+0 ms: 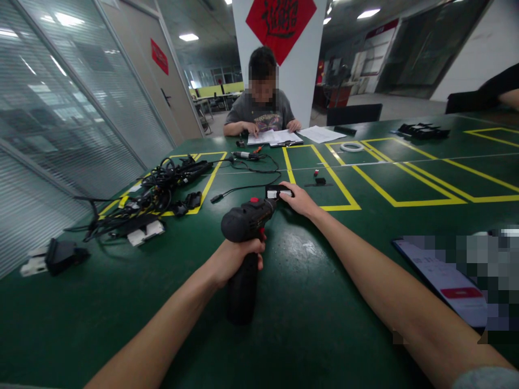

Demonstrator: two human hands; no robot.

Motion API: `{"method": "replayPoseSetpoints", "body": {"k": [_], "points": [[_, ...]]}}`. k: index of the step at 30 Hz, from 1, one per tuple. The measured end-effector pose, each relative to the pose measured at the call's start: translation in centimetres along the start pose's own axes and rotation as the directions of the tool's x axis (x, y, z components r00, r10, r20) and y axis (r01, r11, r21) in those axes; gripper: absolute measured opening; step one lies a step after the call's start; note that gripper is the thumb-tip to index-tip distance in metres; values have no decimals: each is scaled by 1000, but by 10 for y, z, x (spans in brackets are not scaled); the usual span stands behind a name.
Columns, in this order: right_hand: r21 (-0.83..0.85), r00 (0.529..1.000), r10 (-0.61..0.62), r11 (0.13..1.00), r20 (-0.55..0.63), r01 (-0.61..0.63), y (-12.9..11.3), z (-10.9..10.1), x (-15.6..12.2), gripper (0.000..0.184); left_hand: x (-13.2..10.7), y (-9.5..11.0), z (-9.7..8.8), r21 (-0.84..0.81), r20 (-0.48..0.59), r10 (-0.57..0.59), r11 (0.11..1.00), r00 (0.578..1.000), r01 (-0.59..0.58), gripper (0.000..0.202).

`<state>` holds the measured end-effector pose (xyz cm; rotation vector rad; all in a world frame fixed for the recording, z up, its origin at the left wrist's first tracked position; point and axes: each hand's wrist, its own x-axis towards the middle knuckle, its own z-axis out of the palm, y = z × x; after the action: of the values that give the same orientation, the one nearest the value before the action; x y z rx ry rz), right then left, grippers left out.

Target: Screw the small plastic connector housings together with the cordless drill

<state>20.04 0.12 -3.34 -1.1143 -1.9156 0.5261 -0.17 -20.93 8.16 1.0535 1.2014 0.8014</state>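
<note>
Green desk (308, 302) with yellow tape (336, 178) lines stands in a glass-walled room. Over its near side, the left hand (239, 256) clamps its fingers around a black drill (247, 221); the right hand's (298, 200) fingers touch the drill's front, grip unclear.

You're in a workshop: a green bench (300, 281) marked with yellow tape (399, 186), a drill (247, 221) and heaped cables (154, 197) on it, glass partitions (81, 108) alongside, ceiling lights (188, 37) overhead.
</note>
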Motion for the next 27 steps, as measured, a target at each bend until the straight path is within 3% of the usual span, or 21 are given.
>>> {"method": "replayPoseSetpoints", "body": {"k": [27], "points": [[13, 1000, 3, 1000, -18, -3, -1, 0, 0, 44, 2, -2, -1, 28, -2, -9, 1000, 1000, 9, 23]]}}
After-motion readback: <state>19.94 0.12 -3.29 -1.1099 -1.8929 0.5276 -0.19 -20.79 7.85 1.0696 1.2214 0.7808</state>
